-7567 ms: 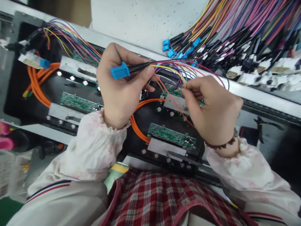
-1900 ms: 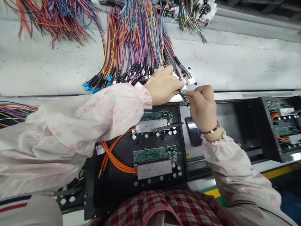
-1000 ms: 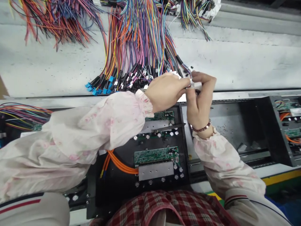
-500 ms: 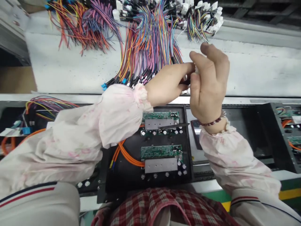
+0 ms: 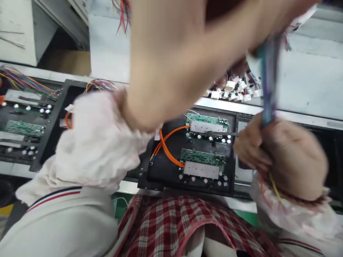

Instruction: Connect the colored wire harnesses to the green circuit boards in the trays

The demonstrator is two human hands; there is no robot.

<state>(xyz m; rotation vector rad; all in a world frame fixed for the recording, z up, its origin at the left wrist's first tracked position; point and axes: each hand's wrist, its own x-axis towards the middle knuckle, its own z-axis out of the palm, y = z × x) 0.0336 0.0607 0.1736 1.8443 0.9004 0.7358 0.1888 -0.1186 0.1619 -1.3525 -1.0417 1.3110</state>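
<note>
My left hand [image 5: 171, 67] is raised close to the camera, large and smeared by motion. Its fingers run off the top of the view, so their grip is hidden. Lower right, my right hand [image 5: 292, 153] is closed around a bundle of wires [image 5: 269, 78], which rises blurred toward the top edge beside my left hand's outstretched part. Loose red and yellow wire ends hang below the right fist. Between my arms lies a black tray [image 5: 163, 171] with an upper green circuit board [image 5: 206, 126] and a lower one [image 5: 202, 164], both with grey metal plates and orange cables.
Behind the tray, white connectors [image 5: 235, 87] lie on a pale shelf [image 5: 316, 85]. Red wire ends [image 5: 124, 16] hang at the upper left. Another unit with boards [image 5: 24, 125] stands on the left, with coloured wires [image 5: 29, 84] across its back.
The view has shifted. Both hands were together over the shelf; now the left has risen toward the camera and the right has come down and right, gripping a wire bundle.
</note>
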